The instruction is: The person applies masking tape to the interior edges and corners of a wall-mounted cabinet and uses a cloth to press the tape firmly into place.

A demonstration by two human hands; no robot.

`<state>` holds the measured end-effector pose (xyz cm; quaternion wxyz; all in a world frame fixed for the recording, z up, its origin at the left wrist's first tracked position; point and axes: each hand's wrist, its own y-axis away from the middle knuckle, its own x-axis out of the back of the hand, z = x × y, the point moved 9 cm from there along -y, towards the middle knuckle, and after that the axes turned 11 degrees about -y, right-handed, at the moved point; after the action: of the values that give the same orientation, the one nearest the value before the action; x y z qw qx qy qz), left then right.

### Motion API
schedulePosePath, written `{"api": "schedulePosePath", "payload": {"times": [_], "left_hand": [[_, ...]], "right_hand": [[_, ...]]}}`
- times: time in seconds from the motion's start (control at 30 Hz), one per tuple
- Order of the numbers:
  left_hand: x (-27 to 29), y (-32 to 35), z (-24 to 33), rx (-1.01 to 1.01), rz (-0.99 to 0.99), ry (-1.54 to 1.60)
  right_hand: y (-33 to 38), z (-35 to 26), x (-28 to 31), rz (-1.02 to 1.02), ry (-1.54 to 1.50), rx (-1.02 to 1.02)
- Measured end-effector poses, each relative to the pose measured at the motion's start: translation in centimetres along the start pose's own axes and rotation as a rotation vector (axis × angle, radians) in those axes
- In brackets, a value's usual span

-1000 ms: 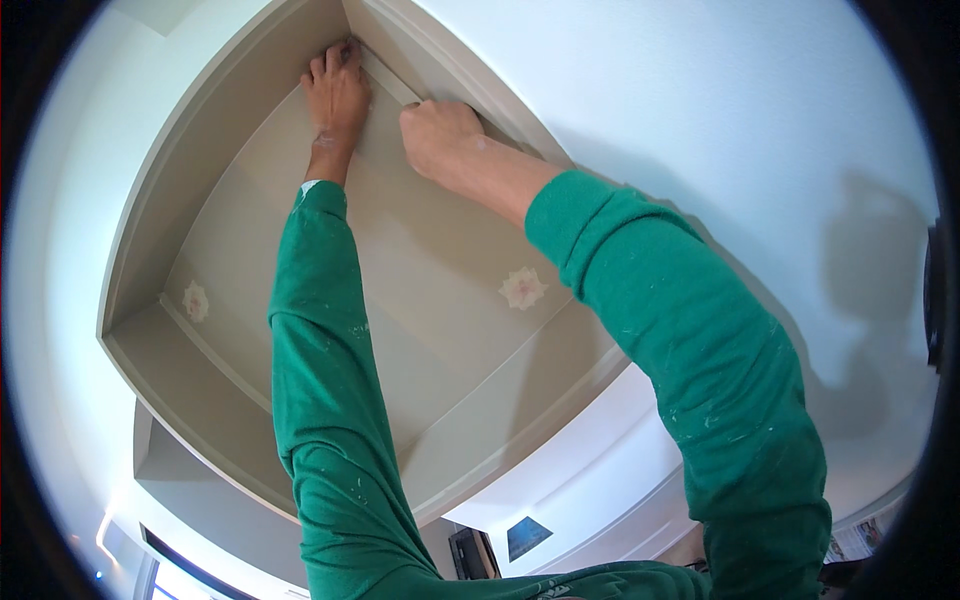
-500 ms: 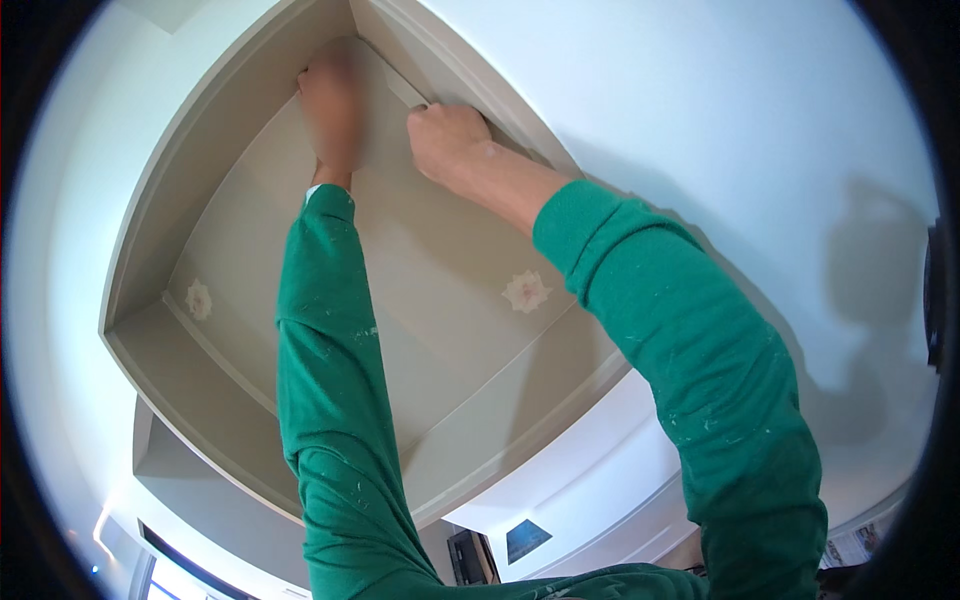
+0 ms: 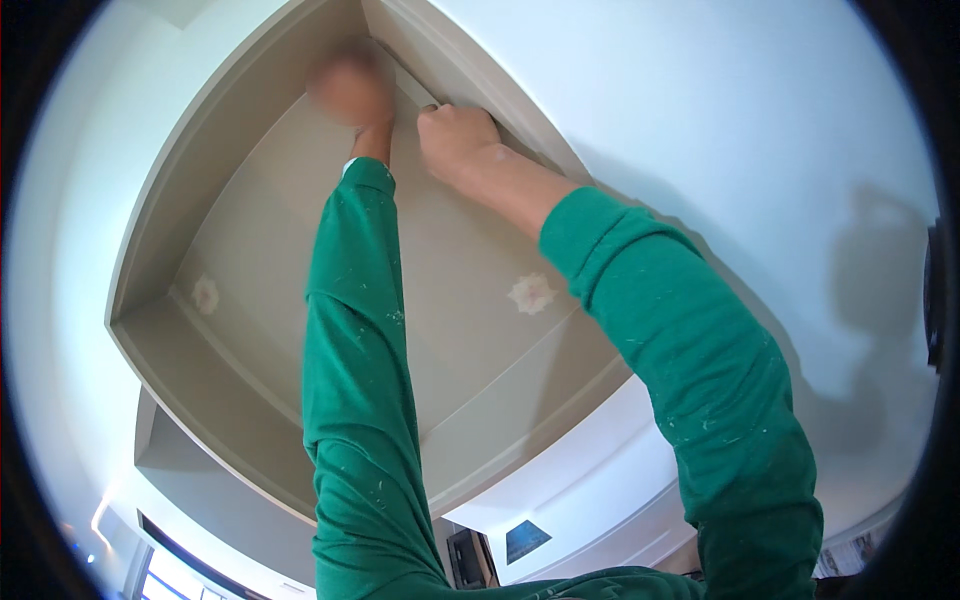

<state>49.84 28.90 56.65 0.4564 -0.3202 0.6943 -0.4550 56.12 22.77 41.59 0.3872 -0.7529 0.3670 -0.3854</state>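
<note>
My arms, in green sleeves, reach up into a beige recessed ceiling panel (image 3: 460, 220). A narrow pale strip (image 3: 414, 84) runs along the joint between the panel and its side wall, from the far corner to my right hand. My right hand (image 3: 460, 140) is closed, thumb and fingers pinched at the near end of this strip. Up by the far corner is my left hand (image 3: 352, 85), smeared by motion. Its fingers cannot be made out, nor whether they hold anything.
Raised beige side walls (image 3: 200, 190) frame the recess. Two pale flower-shaped patches (image 3: 531, 293) mark the panel. White ceiling (image 3: 680, 110) spreads to the right, with a dark object (image 3: 934, 295) at its edge. Lower left, a window (image 3: 175, 580) shows.
My left hand has shifted a little to the right near the far corner, its forearm swinging with it. My right hand keeps its pinch in nearly the same place.
</note>
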Motion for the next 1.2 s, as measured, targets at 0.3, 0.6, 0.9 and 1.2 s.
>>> {"api": "schedulePosePath", "payload": {"times": [0.3, 0.6, 0.9, 1.2], "left_hand": [[0.2, 0.4, 0.8, 0.126, 0.014, -0.047], [0.5, 0.4, 1.1, 0.039, 0.021, -0.058], [1.1, 0.2, 2.0, 0.099, 0.035, -0.113], [0.4, -0.4, 1.3, 0.128, 0.112, -0.092]], "right_hand": [[0.1, 0.3, -0.3, 0.053, -0.044, 0.075], [0.3, 0.0, -0.3, 0.059, -0.07, 0.067], [0.3, 0.2, 0.2, 0.084, -0.082, 0.077], [0.4, -0.5, 0.5, 0.142, -0.107, 0.1]]}}
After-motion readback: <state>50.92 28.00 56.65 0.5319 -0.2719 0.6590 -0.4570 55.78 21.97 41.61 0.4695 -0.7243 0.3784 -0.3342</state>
